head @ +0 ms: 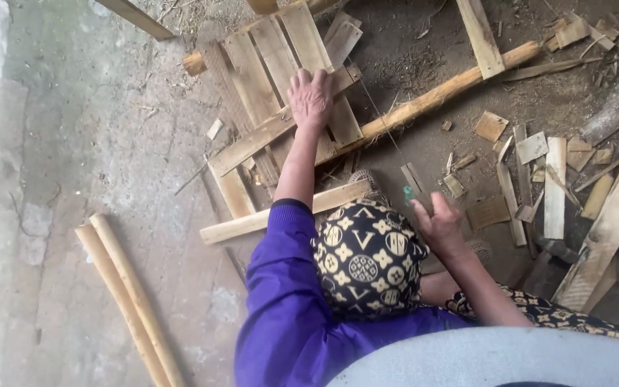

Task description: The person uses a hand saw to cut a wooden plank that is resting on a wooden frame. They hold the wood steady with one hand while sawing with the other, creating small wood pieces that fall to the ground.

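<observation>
My left hand, in a purple sleeve, lies flat with fingers spread on a panel of wooden slats on the ground. A diagonal slat crosses the panel just below that hand. My right hand is closed on a small green-tipped object near my patterned cloth-covered knee. A thin straight line runs from that object up towards the panel; I cannot tell whether it is string, wire or a blade.
A long round pole lies diagonally beside the panel. Two round poles rest on the concrete at lower left. Several offcuts and planks are scattered at right, on dirt with sawdust. A loose board lies near my knee.
</observation>
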